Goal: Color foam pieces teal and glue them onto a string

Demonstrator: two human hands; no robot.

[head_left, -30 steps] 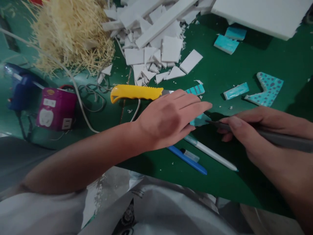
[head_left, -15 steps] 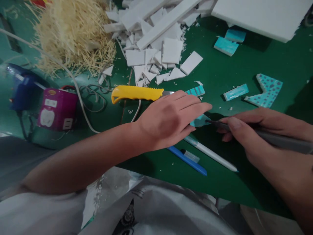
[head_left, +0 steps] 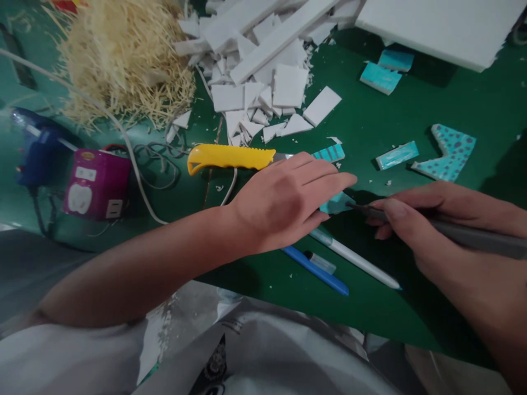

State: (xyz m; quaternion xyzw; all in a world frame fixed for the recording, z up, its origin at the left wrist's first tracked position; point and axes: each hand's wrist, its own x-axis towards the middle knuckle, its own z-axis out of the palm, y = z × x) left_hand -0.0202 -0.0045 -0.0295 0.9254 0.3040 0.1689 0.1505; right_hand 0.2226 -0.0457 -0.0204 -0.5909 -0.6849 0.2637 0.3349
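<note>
Beyond my yellow cutter (head_left: 229,157) lie white foam scraps (head_left: 263,82); left of it sits a purple socket box (head_left: 95,185), with straw (head_left: 123,60) behind.

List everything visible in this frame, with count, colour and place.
Mat: one, green, under everything.
Teal piece: one, under left fingers, pen tip on it.
Grey pen: one, in right hand.
Other teal pieces: about five, right and far.
Knife: one, yellow, beyond left hand.
White scraps: many, far centre.
Straw: one pile, far left.
Socket box: one, magenta, left.
Pens: blue, white, near edge.
Left hand: flat on piece.
Right hand: gripping pen.
</note>
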